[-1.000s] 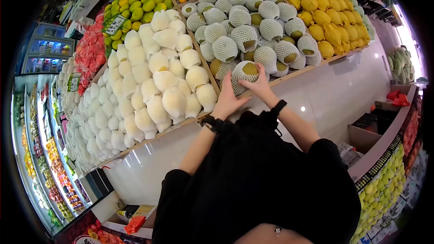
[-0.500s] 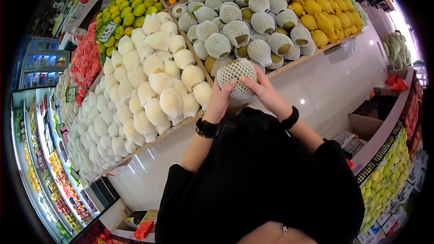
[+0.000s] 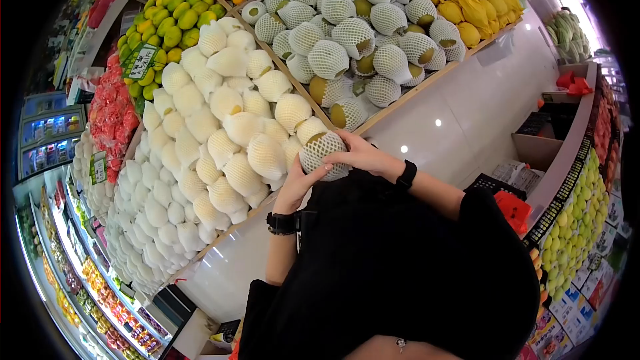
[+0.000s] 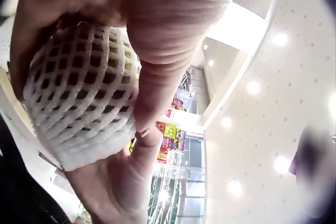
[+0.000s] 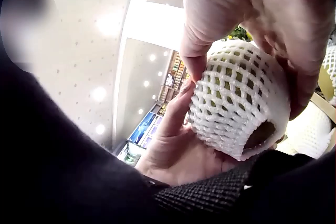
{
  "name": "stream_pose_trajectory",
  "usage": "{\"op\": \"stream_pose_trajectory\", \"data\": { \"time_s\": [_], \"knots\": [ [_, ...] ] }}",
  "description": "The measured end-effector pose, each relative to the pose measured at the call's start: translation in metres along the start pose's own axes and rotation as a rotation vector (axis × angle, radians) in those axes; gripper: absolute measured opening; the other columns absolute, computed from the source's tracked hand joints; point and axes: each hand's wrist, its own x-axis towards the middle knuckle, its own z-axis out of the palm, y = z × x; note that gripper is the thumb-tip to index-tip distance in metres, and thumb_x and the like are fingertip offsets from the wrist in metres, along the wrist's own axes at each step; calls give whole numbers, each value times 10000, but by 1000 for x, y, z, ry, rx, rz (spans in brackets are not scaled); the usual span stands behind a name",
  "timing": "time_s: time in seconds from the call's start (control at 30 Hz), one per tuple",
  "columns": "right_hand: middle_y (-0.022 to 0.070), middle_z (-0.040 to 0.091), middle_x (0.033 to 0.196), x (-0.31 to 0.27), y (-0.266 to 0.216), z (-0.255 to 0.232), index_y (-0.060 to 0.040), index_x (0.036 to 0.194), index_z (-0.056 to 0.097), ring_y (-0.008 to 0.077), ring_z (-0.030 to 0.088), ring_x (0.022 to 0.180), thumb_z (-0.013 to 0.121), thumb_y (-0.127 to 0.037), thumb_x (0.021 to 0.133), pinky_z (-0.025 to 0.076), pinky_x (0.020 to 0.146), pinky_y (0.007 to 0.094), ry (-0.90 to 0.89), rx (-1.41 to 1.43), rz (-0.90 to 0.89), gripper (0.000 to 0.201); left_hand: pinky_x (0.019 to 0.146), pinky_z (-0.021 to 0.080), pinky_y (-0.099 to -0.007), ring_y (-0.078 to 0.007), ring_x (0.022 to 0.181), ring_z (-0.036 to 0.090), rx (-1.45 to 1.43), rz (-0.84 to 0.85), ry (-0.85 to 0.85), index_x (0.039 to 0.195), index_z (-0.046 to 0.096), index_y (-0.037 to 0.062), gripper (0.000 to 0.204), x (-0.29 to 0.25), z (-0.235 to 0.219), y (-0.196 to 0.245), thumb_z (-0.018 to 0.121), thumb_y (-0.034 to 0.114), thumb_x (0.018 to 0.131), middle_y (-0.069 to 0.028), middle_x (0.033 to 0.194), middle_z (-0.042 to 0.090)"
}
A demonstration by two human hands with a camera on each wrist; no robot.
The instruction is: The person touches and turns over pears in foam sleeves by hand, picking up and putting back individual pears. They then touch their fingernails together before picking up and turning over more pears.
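Note:
A round olive-green fruit in a white foam net (image 3: 322, 149) is held between both hands in front of the chest. My left hand (image 3: 292, 190) grips its left and lower side, thumb laid over the net. From the right, my right hand (image 3: 365, 156) holds it with the thumb across the front and fingers behind. The thumb tips meet close together on the netting (image 4: 84, 92) in the left wrist view. An open end of the foam net (image 5: 241, 98) shows darker skin in the right wrist view. Similar netted fruits (image 3: 330, 59) fill the bin just beyond.
Pale foam-wrapped fruits (image 3: 225, 102) are heaped left of the hands, behind a wooden edge (image 3: 393, 104). Yellow-wrapped fruits (image 3: 470, 9) lie at the back right, green-yellow fruits (image 3: 172, 21) at the back left. A counter (image 3: 567, 160) with boxes runs along the right.
The netted fruit has come away from the bin's front edge toward the body, down and left, and has been turned in both hands. The head view has shifted slightly.

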Motion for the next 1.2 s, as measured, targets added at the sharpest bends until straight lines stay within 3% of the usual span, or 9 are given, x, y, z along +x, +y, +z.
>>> {"op": "stream_pose_trajectory", "data": {
  "time_s": [0.13,0.27,0.53,0.77,0.87,0.9,0.93,1.0,1.2],
  "knots": [
    [109,517,1194,9,1,20,46,1309,356,161,508,1088,689,-173,787,407,938,288,183,32,33,657,879,484,-331,-163,1060,546,21,-72,1,1319,342,25,618,10,-27,1,687,99,811,-80,1200,517],
    [116,507,1203,17,16,20,51,1290,364,171,500,1100,680,-179,786,401,943,291,329,109,30,638,876,478,-304,-150,1047,548,29,2,-78,1280,382,-3,564,31,-39,-5,685,106,817,-77,1167,541],
    [104,566,1101,27,5,-37,57,1210,440,162,554,1004,678,-162,762,448,867,293,461,369,-65,553,830,462,-259,-134,1004,553,75,14,-105,1280,395,-15,554,97,5,9,678,132,827,-66,1138,554],
    [43,593,1086,55,10,-141,-52,1150,534,168,577,961,638,-229,837,446,787,272,209,530,57,375,761,473,-303,-161,965,555,-121,98,202,1245,403,-15,513,197,45,-34,622,168,819,-87,1089,559],
    [-10,591,1062,61,-24,-152,-129,1130,554,148,545,961,635,-306,840,426,733,277,191,489,379,349,767,476,-317,-183,971,561,-139,31,434,1232,398,-24,516,194,76,-14,614,195,818,-99,1099,557],
    [-31,572,1065,72,-11,-168,-179,1110,562,142,511,943,638,-386,829,399,741,294,109,425,452,357,776,477,-335,-200,985,559,-164,50,426,1247,374,-33,550,200,75,-21,606,224,820,-114,1105,552],
    [-22,579,1058,75,-8,-175,-169,1116,554,147,522,944,642,-397,825,406,765,302,90,418,459,380,801,475,-329,-240,1022,549,-149,79,415,1329,233,-87,770,210,70,-28,659,267,795,-186,1215,489],
    [-4,593,1044,81,-6,-182,-147,1128,539,155,544,946,649,-418,818,420,814,319,42,402,464,426,838,464,-339,-276,1036,561,-49,203,497,1314,258,-97,777,219,73,-42,647,329,793,-220,1211,505],
    [31,549,1122,82,-8,-196,-147,1170,520,193,507,1008,625,-491,816,366,922,347,60,366,619,504,915,424,-368,-353,1076,555,575,64,594,1231,424,-88,747,222,71,-27,623,465,771,-275,1109,580]
  ]
}}
